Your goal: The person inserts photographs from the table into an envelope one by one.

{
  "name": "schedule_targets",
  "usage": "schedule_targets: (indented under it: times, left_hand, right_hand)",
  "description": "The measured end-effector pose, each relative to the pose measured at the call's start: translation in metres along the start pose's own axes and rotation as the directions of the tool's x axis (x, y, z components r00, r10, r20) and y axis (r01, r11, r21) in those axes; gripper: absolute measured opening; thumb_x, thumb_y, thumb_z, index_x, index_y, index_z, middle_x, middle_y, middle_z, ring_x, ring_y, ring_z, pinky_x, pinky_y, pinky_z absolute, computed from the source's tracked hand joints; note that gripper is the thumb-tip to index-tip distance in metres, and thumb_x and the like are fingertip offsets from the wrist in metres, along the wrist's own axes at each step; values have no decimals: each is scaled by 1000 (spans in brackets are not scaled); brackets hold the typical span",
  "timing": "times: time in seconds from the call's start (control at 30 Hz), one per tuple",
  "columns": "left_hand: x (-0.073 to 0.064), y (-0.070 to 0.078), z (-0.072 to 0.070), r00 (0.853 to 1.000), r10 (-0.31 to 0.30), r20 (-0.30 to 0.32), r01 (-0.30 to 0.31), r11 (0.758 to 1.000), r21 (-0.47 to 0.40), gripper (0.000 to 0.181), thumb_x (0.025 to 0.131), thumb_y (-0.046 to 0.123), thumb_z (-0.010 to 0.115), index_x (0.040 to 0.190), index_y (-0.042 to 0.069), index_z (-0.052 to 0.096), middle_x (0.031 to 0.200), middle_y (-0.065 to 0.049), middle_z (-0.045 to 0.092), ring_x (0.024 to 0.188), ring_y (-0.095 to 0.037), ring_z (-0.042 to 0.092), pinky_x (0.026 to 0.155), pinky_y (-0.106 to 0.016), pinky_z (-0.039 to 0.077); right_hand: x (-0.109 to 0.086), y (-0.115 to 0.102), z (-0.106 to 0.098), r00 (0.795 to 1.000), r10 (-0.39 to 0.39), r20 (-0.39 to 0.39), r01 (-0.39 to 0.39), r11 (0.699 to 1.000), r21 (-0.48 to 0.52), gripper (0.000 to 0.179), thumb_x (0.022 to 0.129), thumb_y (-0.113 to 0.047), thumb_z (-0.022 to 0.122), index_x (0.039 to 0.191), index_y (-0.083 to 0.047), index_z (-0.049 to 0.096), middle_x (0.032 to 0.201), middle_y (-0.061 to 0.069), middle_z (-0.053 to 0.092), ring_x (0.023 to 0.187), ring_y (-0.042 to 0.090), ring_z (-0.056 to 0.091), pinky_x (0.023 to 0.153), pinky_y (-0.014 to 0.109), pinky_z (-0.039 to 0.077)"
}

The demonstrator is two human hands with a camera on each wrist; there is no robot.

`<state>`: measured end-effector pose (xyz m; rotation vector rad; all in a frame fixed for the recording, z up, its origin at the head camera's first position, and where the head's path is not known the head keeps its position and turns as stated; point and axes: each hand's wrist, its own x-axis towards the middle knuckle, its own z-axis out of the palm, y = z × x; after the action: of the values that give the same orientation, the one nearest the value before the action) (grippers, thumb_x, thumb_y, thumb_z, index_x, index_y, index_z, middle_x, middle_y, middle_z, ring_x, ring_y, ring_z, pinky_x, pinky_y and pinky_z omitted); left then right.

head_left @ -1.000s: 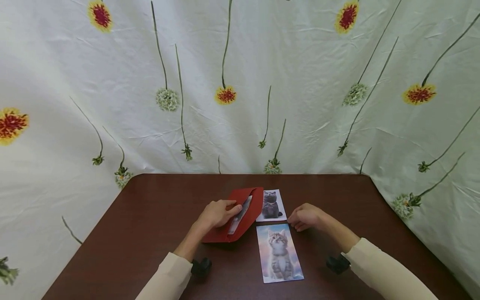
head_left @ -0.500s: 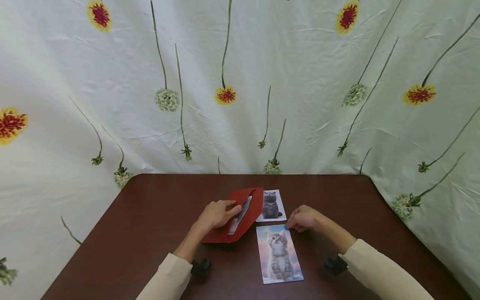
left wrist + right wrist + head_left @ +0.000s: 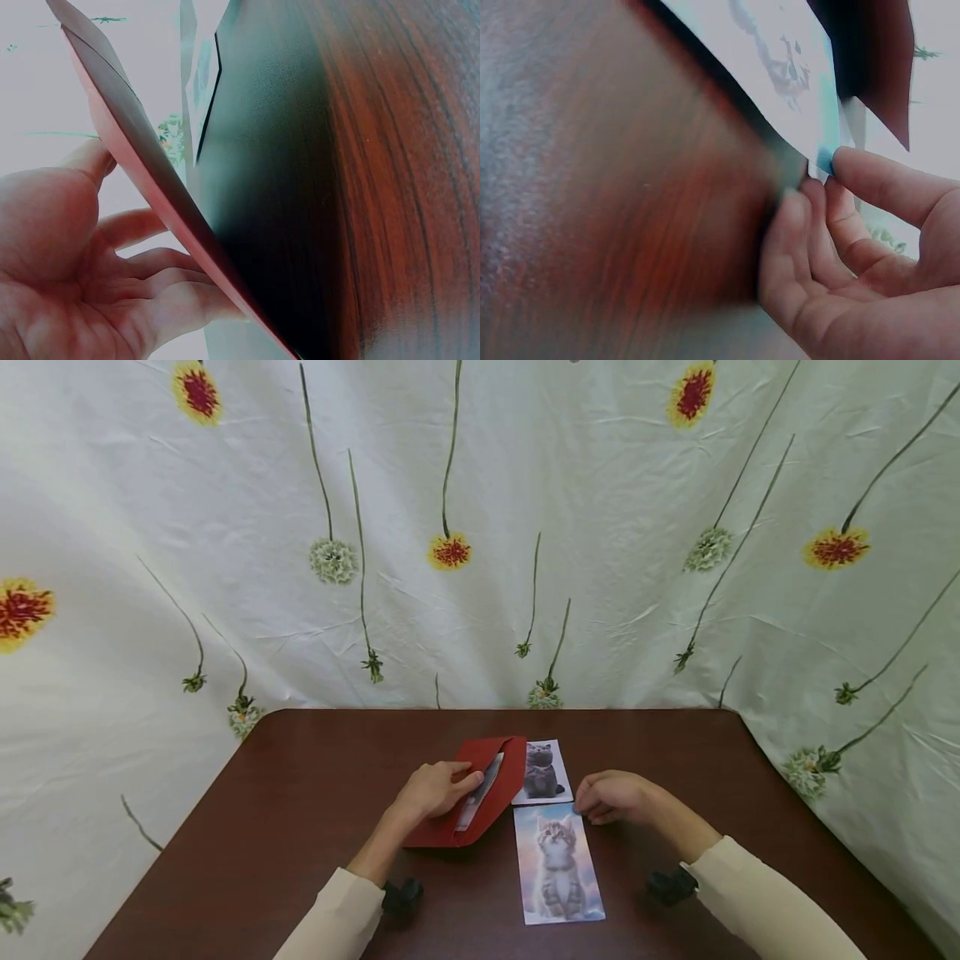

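In the lower middle, the left hand (image 3: 437, 791) pinches a red paper envelope (image 3: 507, 783), maybe to hold it open; the right hand (image 3: 617, 797) pinches a pink-and-blue paper kitten picture (image 3: 558, 868) by its corner

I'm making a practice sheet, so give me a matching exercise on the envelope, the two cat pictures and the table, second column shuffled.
1. red envelope
2. striped kitten picture
3. grey cat picture
4. table

A. partly hidden behind the red envelope in the head view
B. dark reddish brown
C. held by the left hand
D. pinched at a corner by the right hand

Pairs: 1-C, 2-D, 3-A, 4-B
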<state>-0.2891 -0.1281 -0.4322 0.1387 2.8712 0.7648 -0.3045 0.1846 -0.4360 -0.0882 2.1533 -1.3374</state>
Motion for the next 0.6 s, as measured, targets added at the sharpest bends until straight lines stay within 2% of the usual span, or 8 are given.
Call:
schedule_targets:
  times: [0.17, 0.3, 0.47, 0.6]
  left_hand:
    - [0, 0, 1, 1000, 3, -3, -3, 1000, 0, 58, 98, 46, 61, 147, 16, 57, 132, -18, 66, 101, -27, 62, 83, -44, 59]
    - [0, 0, 0, 1000, 5, -3, -5, 1000, 3, 58, 98, 46, 61, 146, 16, 57, 131, -18, 66, 100, -27, 62, 82, -43, 59]
    - [-1, 0, 0, 1000, 7, -3, -7, 1000, 4, 57, 98, 45, 61, 147, 16, 57, 134, -18, 65, 103, -28, 63, 82, -44, 59]
    - [0, 1, 0, 1000, 11, -5, -11, 1000, 9, 57, 98, 46, 60, 146, 16, 57, 135, -18, 64, 105, -29, 63, 84, -45, 58]
  right_hand:
    - [-1, -2, -3, 999, 25, 31, -29, 993, 113, 6, 92, -5, 64, 93, -4, 58, 87, 7, 61, 76, 22, 60, 78, 36, 58]
    - [-1, -1, -3, 999, 17, 35, -23, 988, 156, 5, 93, -4, 62, 97, -1, 59, 88, 8, 62, 77, 22, 62, 80, 37, 59]
    - [1, -1, -6, 999, -4, 50, -6, 977, 211, 12, 94, -2, 59, 104, 5, 61, 89, 8, 64, 79, 21, 64, 82, 37, 60]
    - [0, -3, -9, 998, -12, 58, -2, 971, 238, 12, 94, -2, 59, 104, 4, 62, 89, 9, 67, 79, 21, 67, 81, 38, 61]
